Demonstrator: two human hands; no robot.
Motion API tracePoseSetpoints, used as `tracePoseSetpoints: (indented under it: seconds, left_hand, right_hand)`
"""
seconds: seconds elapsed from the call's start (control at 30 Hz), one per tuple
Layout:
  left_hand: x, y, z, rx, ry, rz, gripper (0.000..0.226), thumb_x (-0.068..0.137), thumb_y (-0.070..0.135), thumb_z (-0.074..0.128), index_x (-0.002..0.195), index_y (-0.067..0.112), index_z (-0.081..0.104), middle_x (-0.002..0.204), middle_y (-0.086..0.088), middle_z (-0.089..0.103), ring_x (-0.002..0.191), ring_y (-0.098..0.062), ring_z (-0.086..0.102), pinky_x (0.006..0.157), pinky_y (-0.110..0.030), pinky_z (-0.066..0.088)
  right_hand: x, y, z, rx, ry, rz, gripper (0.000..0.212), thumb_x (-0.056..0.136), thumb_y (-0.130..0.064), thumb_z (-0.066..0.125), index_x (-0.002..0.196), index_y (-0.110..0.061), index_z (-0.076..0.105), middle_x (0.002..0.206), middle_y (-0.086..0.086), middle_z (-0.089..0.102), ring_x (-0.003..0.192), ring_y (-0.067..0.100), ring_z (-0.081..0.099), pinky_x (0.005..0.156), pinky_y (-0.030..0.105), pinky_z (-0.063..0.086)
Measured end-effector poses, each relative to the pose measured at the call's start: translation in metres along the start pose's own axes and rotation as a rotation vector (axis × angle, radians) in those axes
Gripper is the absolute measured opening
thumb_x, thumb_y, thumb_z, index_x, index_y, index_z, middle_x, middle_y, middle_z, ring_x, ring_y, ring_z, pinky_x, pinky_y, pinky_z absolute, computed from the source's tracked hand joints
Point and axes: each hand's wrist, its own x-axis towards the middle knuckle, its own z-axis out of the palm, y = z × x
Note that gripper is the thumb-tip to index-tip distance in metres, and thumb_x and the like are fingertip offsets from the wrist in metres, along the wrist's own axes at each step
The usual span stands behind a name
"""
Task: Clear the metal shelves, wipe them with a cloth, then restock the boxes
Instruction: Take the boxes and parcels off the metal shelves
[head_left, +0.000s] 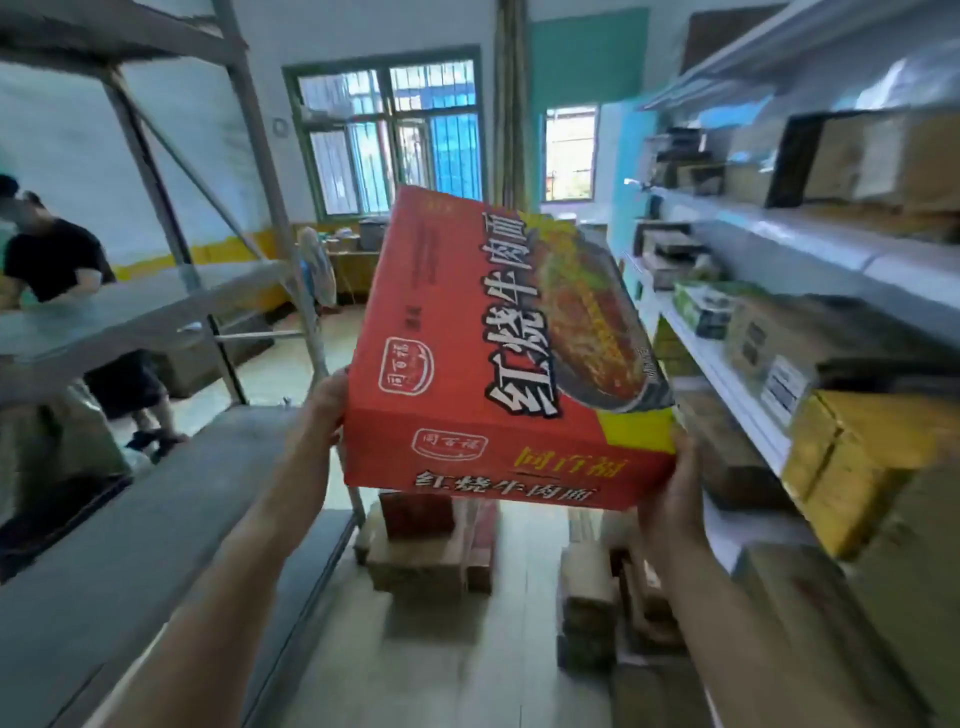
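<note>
The red noodle box (493, 364) hangs tilted in the aisle between the grey metal shelf (130, 545) and the white shelf (727, 374), above floor cartons (431, 551). The left grip (324, 410) clasps its near left edge, the right grip (675, 488) its near right corner.

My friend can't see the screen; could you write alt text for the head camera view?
A left hand and a right hand hold up a red printed carton between grey metal shelves on the left and box-filled white shelves on the right.
</note>
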Motion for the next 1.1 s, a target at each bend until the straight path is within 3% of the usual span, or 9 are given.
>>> tracePoseSetpoints:
  seconds: [0.1,0.2,0.3,0.43,0.53,0.73,0.93,1.03,1.1]
  left_hand:
    - [0.023,-0.065,0.005,-0.074,-0.128,-0.293,0.027,0.098,0.050,0.049,0.100,0.031,0.069,0.100,0.008,0.074,0.083,-0.002,0.070,0.077,-0.027,0.046]
    - [0.033,-0.141,0.013,-0.089,-0.252,-0.504,0.046,0.073,0.058,0.068,0.103,0.023,0.069,0.104,-0.002,0.070,0.083,-0.017,0.064,0.071,-0.033,0.045]
    - [0.018,-0.212,0.030,-0.068,-0.354,-0.647,0.035,0.089,0.051,0.062,0.112,0.025,0.067,0.103,0.005,0.075,0.088,-0.015,0.066,0.079,-0.034,0.047]
    - [-0.017,-0.292,0.065,-0.033,-0.380,-0.869,0.026,0.097,0.038,0.055,0.117,0.024,0.064,0.114,-0.004,0.073,0.092,-0.018,0.066,0.087,-0.039,0.045]
    - [-0.052,-0.340,0.084,-0.004,-0.419,-0.987,0.033,0.098,0.034,0.054,0.126,0.018,0.060,0.115,-0.007,0.072,0.094,-0.020,0.066,0.088,-0.040,0.047]
    - [-0.118,-0.457,0.164,-0.042,-0.395,-1.221,0.028,0.099,-0.001,0.048,0.125,0.010,0.052,0.065,0.003,0.073,0.049,-0.005,0.066,0.045,-0.015,0.051]
    - [-0.183,-0.604,0.223,-0.096,-0.546,-1.253,0.069,0.069,0.022,0.082,0.133,0.014,0.058,0.128,-0.011,0.069,0.102,-0.016,0.071,0.093,-0.030,0.057]
    - [-0.217,-0.660,0.257,-0.065,-0.615,-1.269,0.092,0.056,0.046,0.090,0.138,0.027,0.054,0.129,0.007,0.069,0.123,-0.013,0.061,0.112,-0.036,0.038]
    - [-0.236,-0.682,0.283,-0.039,-0.615,-1.250,0.073,0.081,0.027,0.080,0.145,0.029,0.046,0.133,0.009,0.066,0.124,-0.006,0.059,0.107,-0.024,0.040]
  right_hand:
    - [0.000,0.030,-0.034,-0.126,0.135,0.010,0.056,0.076,-0.058,0.065,0.118,-0.020,0.070,0.109,0.004,0.077,0.101,0.028,0.072,0.084,0.044,0.057]
    - [-0.005,0.077,-0.076,-0.265,0.273,0.134,0.068,0.073,-0.068,0.062,0.122,-0.022,0.068,0.110,0.009,0.076,0.099,0.038,0.071,0.082,0.056,0.056]
    - [-0.017,0.121,-0.132,-0.457,0.311,0.185,0.065,0.079,-0.072,0.065,0.129,-0.030,0.065,0.123,0.001,0.072,0.114,0.028,0.068,0.099,0.061,0.051]
    - [-0.047,0.136,-0.177,-0.563,0.390,0.346,0.020,0.100,-0.030,0.059,0.107,-0.016,0.072,0.086,-0.005,0.077,0.074,0.007,0.071,0.066,0.024,0.055]
    - [-0.061,0.157,-0.222,-0.640,0.459,0.479,0.019,0.100,-0.018,0.059,0.109,-0.012,0.073,0.094,0.004,0.078,0.073,0.007,0.071,0.065,0.023,0.052]
    - [-0.051,0.237,-0.351,-0.725,0.582,0.604,0.029,0.099,0.003,0.052,0.109,-0.019,0.069,0.070,-0.019,0.074,0.060,-0.005,0.067,0.052,0.011,0.049]
    - [-0.009,0.328,-0.506,-0.953,0.487,0.626,0.045,0.073,-0.022,0.055,0.115,-0.026,0.072,0.130,0.002,0.068,0.126,0.029,0.059,0.109,0.048,0.045]
    - [0.023,0.352,-0.552,-1.174,0.461,0.723,0.052,0.076,-0.025,0.048,0.126,-0.031,0.060,0.135,0.007,0.064,0.109,0.027,0.062,0.090,0.041,0.052]
    - [0.046,0.362,-0.575,-1.298,0.491,0.755,0.040,0.088,-0.017,0.048,0.126,-0.022,0.059,0.120,0.012,0.066,0.083,0.025,0.058,0.066,0.033,0.043]
